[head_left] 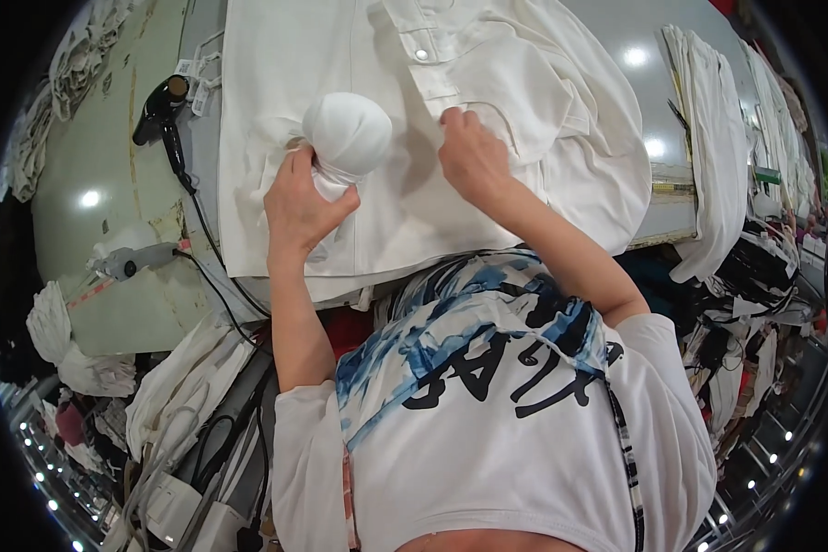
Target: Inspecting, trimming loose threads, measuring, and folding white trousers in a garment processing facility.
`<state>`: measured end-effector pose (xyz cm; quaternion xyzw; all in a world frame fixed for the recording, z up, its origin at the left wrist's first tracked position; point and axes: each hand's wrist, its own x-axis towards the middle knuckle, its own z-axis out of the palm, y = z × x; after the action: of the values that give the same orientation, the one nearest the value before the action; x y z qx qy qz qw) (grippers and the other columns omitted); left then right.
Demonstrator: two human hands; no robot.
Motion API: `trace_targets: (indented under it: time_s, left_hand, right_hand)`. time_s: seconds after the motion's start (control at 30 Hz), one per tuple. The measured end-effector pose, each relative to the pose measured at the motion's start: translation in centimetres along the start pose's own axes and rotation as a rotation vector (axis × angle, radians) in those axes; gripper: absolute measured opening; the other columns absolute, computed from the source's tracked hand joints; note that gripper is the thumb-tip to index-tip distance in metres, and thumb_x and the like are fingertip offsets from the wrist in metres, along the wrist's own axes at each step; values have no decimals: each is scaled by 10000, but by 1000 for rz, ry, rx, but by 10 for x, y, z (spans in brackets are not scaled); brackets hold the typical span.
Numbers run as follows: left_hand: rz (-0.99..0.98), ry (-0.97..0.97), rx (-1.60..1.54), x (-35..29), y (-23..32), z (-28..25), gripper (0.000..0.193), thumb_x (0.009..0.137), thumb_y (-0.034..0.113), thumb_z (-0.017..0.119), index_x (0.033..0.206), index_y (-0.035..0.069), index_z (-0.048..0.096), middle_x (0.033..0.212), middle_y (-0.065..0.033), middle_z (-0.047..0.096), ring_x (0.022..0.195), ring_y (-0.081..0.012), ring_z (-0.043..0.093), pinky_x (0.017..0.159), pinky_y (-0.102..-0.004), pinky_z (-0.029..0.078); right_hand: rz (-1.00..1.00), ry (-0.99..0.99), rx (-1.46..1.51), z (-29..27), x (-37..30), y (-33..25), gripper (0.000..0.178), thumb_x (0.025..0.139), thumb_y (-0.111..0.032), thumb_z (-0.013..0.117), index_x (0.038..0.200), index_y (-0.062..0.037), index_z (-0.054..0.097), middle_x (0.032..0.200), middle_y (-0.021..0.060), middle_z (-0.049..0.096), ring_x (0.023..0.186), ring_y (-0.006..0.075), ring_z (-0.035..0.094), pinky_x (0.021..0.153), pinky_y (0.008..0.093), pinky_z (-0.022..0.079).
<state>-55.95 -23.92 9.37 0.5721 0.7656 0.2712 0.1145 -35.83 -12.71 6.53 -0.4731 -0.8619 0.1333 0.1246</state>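
Note:
A white garment [561, 101] with a metal button lies spread on the table before me, over a larger white cloth [258, 55]. My left hand [296, 202] is closed round the gathered neck of a round pad wrapped in white cloth [348, 132], its bulging end pointing away from me. To the right, my right hand [474, 158] pinches the garment near the lower end of its buttoned edge. Its fingertips are partly hidden by the hand's own curl.
A black hair dryer [164, 106] lies on the left, its cord running toward me. Nearer sits a grey corded hand tool [136, 262]. Folded white garments [716, 156] hang over the table's right side. White cloth and cables [170, 414] crowd the lower left.

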Motion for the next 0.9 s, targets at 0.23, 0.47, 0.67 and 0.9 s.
trace_targets:
  time_s: [0.23,0.47,0.67,0.9]
  left_hand:
    - [229,19,30,21,31,11,496,537,268,723,930,36,528,876,-96,556,836,-271,562,698,-384,474]
    - [435,-100,126,38,66,28,472,544,243,725,924,47,526,891,-82,544,845,-247,549,727,-364,457]
    - [545,-233,119,33,81,58,463,551,237,728,928,59,525,902,-68,535,870,-241,542,741,-360,447]
    - [492,-243,-113,37,61,68,468,554,251,719,935,59,526,887,-76,529,866,-242,533,745,-355,443]
  right_hand:
    - [-134,166,249,-59,-2,1,318,748,-10,568,1049,-40,472,857,134,562,730,294,573,646,370,471]
    - [-95,242,302,-80,-17,1,309,731,18,578,1024,-38,493,851,116,567,686,272,570,622,359,466]
    - [-324,220,111,-63,-8,5,281,729,-36,624,993,-69,535,899,79,583,842,233,562,723,329,429]
    - [-272,326,122,-68,-19,29,272,753,-117,652,1012,-98,571,1026,68,586,1024,245,504,876,351,344]
